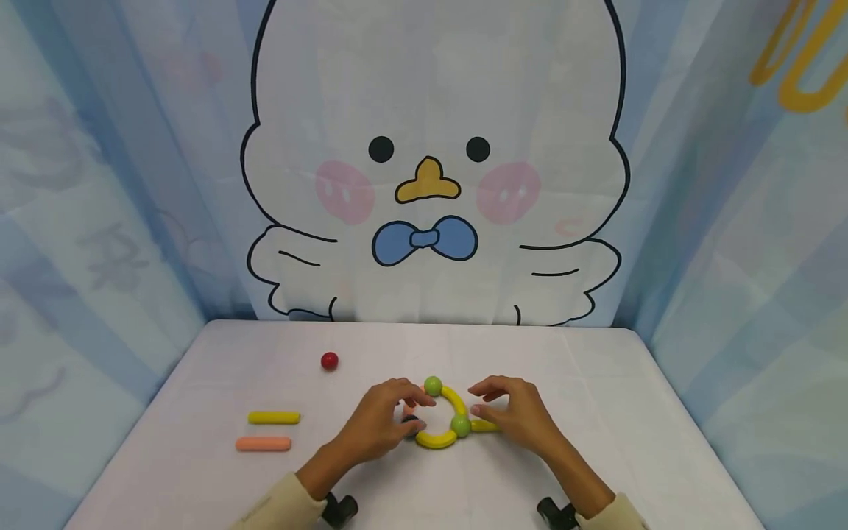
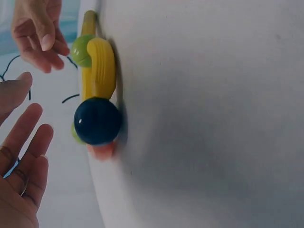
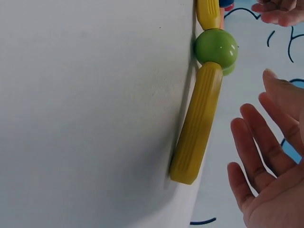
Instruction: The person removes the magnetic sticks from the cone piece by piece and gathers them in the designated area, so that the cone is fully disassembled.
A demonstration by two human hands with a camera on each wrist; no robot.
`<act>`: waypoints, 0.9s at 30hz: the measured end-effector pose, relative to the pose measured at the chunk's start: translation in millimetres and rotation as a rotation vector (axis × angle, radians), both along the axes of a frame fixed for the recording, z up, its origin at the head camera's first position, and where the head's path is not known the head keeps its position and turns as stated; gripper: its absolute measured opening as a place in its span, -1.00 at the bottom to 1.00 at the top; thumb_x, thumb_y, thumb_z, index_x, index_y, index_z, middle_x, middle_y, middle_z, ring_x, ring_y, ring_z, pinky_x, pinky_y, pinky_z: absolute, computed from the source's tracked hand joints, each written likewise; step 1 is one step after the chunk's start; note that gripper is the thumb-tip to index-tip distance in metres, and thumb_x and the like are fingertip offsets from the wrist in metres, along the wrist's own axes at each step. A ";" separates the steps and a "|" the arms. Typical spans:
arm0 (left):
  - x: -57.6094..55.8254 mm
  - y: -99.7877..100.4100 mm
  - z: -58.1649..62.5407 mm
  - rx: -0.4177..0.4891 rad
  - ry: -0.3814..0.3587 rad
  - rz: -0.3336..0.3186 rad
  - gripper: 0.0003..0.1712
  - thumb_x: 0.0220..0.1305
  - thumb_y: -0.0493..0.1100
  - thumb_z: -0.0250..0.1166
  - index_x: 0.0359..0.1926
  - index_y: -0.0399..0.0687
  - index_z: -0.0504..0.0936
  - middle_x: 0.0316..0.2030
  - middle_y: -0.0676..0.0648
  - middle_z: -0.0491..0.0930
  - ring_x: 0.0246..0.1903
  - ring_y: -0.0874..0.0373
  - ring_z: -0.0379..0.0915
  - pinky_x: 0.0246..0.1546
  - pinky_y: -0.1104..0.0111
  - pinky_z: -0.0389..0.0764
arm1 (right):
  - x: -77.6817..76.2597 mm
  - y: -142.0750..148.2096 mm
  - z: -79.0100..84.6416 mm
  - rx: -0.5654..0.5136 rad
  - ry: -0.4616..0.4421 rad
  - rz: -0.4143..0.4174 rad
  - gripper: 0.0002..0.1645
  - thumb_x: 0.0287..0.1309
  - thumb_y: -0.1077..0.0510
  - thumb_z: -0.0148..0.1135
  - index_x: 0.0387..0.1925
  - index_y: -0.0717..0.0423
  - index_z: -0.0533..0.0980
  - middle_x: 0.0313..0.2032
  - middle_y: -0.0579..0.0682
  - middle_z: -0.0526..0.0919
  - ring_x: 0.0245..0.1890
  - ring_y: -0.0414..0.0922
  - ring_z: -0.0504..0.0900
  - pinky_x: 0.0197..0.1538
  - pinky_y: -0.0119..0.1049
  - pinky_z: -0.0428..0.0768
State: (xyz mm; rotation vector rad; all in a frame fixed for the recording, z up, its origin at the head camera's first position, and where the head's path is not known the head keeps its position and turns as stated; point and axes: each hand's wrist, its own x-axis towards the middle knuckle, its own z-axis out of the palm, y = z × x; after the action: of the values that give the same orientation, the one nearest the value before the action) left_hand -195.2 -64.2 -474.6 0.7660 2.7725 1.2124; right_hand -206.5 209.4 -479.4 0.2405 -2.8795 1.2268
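A ring of toy rods and balls lies on the white table. It joins two curved yellow rods, a green ball at the back, another green ball at the right, a dark blue ball and an orange rod. From the right green ball a straight yellow rod sticks out. My left hand hovers at the ring's left side, fingers loosely spread and holding nothing, partly covering the blue ball and orange rod. Over the straight rod's outer end, my right hand is relaxed, fingers apart.
To the left lie a loose yellow rod and, nearer me, an orange rod. A red ball sits farther back. Behind the table hangs a curtain with a cartoon bird; more curtain flanks both sides.
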 end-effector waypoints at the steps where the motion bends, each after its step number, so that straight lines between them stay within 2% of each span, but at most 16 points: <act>1: -1.2 4.7 -1.3 0.000 -0.008 -0.006 -0.61 0.23 -0.20 0.59 0.04 0.25 0.78 -0.03 0.16 0.75 -0.04 0.13 0.61 0.10 0.13 0.69 | 1.5 2.3 -0.4 0.003 -0.007 0.000 -0.70 0.14 0.16 0.61 -0.08 -0.16 0.78 -0.10 -0.24 0.83 -0.08 -0.22 0.71 0.18 0.03 0.64; 9: -12.1 33.4 -11.8 0.023 -0.047 -0.073 -0.63 0.18 -0.19 0.62 -0.01 0.18 0.78 -0.06 0.12 0.77 -0.08 0.24 0.64 0.04 0.30 0.69 | 9.0 17.0 -6.4 0.018 -0.030 0.046 -0.70 0.06 0.17 0.65 -0.14 -0.14 0.78 -0.15 -0.22 0.82 -0.10 -0.20 0.69 0.12 -0.03 0.65; 16: -19.4 48.2 -22.6 0.061 -0.005 -0.134 -0.60 0.07 -0.33 0.65 -0.06 0.06 0.81 -0.12 0.11 0.78 -0.16 0.23 0.69 -0.04 0.44 0.64 | 9.0 22.0 -11.9 0.057 -0.001 0.120 -0.73 0.04 0.19 0.66 -0.22 -0.15 0.79 -0.21 -0.29 0.79 -0.14 -0.21 0.73 0.06 -0.17 0.67; 22: -22.7 55.3 -29.6 0.026 0.000 -0.136 -0.61 0.03 -0.35 0.67 -0.12 0.08 0.83 -0.16 0.12 0.75 -0.23 0.35 0.66 -0.15 0.53 0.63 | 6.7 20.2 -13.8 0.084 -0.002 0.149 -0.70 0.02 0.24 0.66 -0.24 -0.16 0.78 -0.23 -0.28 0.78 -0.17 -0.28 0.70 0.06 -0.20 0.67; 27: -23.9 57.9 -30.2 -0.004 0.034 -0.141 -0.63 0.04 -0.35 0.67 -0.13 0.07 0.84 -0.17 0.11 0.74 -0.26 0.35 0.66 -0.17 0.55 0.63 | 6.0 17.4 -15.5 0.090 -0.014 0.156 -0.70 0.01 0.29 0.65 -0.25 -0.14 0.78 -0.26 -0.27 0.80 -0.19 -0.30 0.71 0.03 -0.28 0.68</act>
State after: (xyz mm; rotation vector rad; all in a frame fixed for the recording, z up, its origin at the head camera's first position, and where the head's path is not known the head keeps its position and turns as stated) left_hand -219.1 -6.3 -504.8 0.9721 2.6925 1.1797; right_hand -200.5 226.8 -494.9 0.4672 -2.9815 1.1233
